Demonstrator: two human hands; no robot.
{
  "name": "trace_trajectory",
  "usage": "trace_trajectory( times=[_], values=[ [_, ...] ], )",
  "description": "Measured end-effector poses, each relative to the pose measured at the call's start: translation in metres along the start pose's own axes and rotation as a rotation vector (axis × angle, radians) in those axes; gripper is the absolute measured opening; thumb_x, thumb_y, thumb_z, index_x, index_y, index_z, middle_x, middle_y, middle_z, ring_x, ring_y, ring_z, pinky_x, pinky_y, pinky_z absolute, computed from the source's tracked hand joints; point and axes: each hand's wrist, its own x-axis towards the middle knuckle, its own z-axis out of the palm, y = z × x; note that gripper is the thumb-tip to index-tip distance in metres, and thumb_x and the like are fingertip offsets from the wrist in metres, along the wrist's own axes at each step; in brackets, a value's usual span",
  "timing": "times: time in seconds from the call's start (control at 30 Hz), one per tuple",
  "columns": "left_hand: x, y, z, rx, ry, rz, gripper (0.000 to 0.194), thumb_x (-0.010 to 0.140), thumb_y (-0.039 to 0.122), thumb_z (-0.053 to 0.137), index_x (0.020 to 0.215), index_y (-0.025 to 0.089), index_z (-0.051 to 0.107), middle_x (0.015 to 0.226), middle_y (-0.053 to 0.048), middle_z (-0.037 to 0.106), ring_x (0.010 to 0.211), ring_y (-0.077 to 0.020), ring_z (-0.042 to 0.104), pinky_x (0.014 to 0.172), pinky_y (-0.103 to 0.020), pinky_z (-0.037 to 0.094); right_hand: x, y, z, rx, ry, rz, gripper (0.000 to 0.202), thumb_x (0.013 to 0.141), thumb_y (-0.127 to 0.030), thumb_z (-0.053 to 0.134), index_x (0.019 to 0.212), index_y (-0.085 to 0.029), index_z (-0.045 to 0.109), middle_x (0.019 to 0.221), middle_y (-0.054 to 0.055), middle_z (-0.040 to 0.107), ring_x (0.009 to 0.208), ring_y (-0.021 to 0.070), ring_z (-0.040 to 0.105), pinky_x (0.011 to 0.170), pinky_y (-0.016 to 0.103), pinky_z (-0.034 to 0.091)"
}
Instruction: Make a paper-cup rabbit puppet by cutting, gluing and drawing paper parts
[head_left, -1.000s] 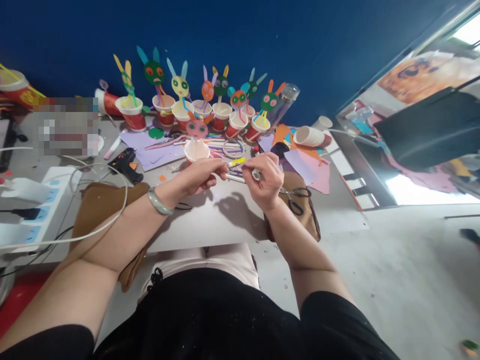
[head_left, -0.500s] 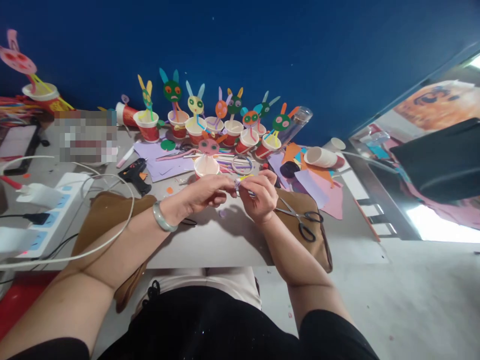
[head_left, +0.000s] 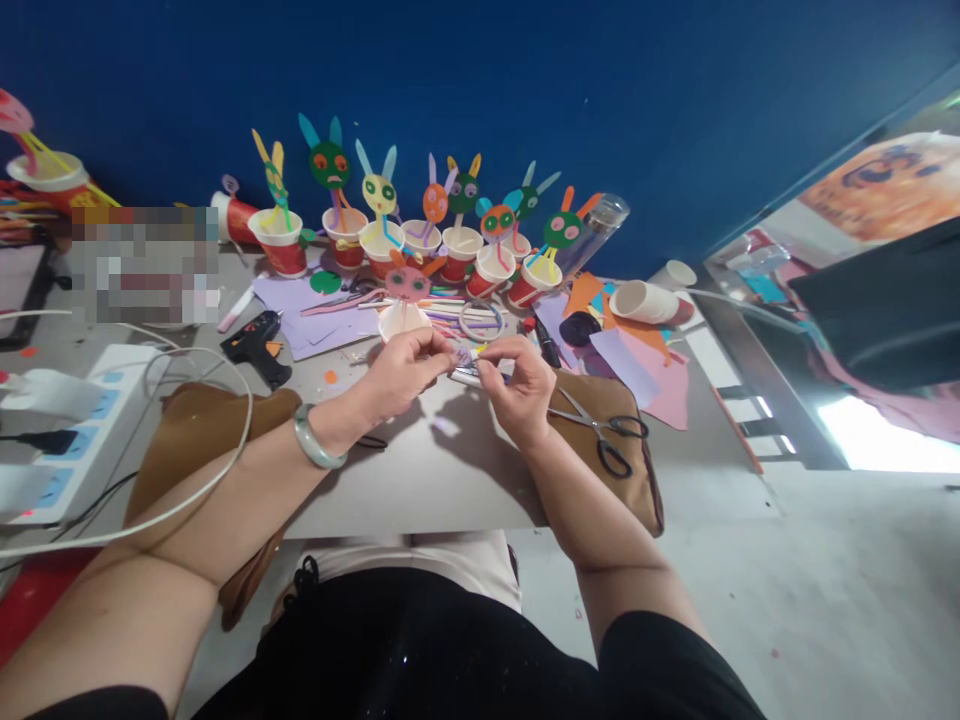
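Note:
My left hand (head_left: pixel 412 372), with a pale bangle on its wrist, pinches a small purple paper piece (head_left: pixel 463 355) with marks on it. Just right of that piece, my right hand (head_left: pixel 519 385) has its thumb and forefinger brought together; whatever lies between them is too small to tell. Behind the left fingers stands a cup (head_left: pixel 401 320) bearing a pink paper face with orange ears (head_left: pixel 409 284). Scissors (head_left: pixel 596 428) with black handles lie on a brown cloth pad (head_left: pixel 581 465) beside my right wrist.
Several red-and-white cups (head_left: pixel 457 258) with paper rabbit faces line the blue wall. A black glue gun (head_left: pixel 259 348) lies left, near a white power strip (head_left: pixel 90 430) and a looping cable. Purple paper sheets (head_left: pixel 322 330), a tape ring (head_left: pixel 480 320) and stacked cups (head_left: pixel 641 308) lie behind my hands.
My hands have drawn slightly apart, so the purple piece in my left fingers now shows. The camera view has shifted a little, moving the table's things mostly leftward.

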Motion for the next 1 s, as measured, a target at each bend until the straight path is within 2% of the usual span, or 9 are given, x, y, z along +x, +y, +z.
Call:
trace_trajectory(
  times=[0.2, 0.6, 0.83, 0.93, 1.0],
  values=[
    [0.003, -0.010, -0.003, 0.198, 0.041, 0.190, 0.013, 0.076, 0.025, 0.070, 0.070, 0.017, 0.061, 0.068, 0.003, 0.058, 0.061, -0.0079, 0.047, 0.058, -0.023, 0.038, 0.000, -0.005, 0.001, 0.016, -0.097, 0.208, 0.014, 0.087, -0.034, 0.071, 0.080, -0.023, 0.065, 0.076, 0.000, 0.069, 0.069, 0.0162, 0.061, 0.074, 0.036, 0.052],
    [0.001, -0.010, -0.002, 0.298, 0.012, 0.211, 0.014, 0.082, 0.025, 0.069, 0.071, 0.019, 0.062, 0.071, 0.002, 0.061, 0.066, -0.0106, 0.053, 0.062, -0.022, 0.043, 0.001, -0.001, 0.000, 0.067, -0.132, 0.282, 0.024, 0.088, -0.044, 0.071, 0.077, -0.023, 0.065, 0.072, 0.000, 0.068, 0.068, 0.0154, 0.059, 0.070, 0.033, 0.051],
    [0.001, -0.010, -0.002, 0.280, 0.000, 0.156, 0.011, 0.084, 0.024, 0.068, 0.076, 0.020, 0.062, 0.072, 0.002, 0.061, 0.064, -0.0106, 0.052, 0.058, -0.022, 0.040, -0.001, 0.004, -0.001, 0.147, -0.169, 0.324, 0.028, 0.090, -0.049, 0.072, 0.079, -0.023, 0.069, 0.072, 0.000, 0.068, 0.070, 0.0159, 0.062, 0.071, 0.032, 0.051],
    [0.000, -0.013, -0.003, 0.321, -0.025, 0.170, 0.012, 0.084, 0.028, 0.071, 0.081, 0.019, 0.064, 0.078, 0.000, 0.065, 0.065, -0.0108, 0.053, 0.059, -0.023, 0.041, -0.001, 0.006, -0.001, 0.186, -0.171, 0.379, 0.034, 0.088, -0.055, 0.073, 0.079, -0.022, 0.069, 0.074, 0.000, 0.069, 0.070, 0.0162, 0.062, 0.071, 0.032, 0.051],
    [-0.003, -0.015, -0.003, 0.400, -0.031, 0.199, 0.019, 0.081, 0.034, 0.077, 0.087, 0.020, 0.066, 0.079, 0.001, 0.066, 0.063, -0.0106, 0.052, 0.059, -0.024, 0.040, -0.001, 0.008, -0.001, 0.200, -0.154, 0.441, 0.038, 0.086, -0.059, 0.074, 0.079, -0.022, 0.069, 0.075, 0.001, 0.069, 0.071, 0.0165, 0.062, 0.071, 0.033, 0.052]
  ],
)
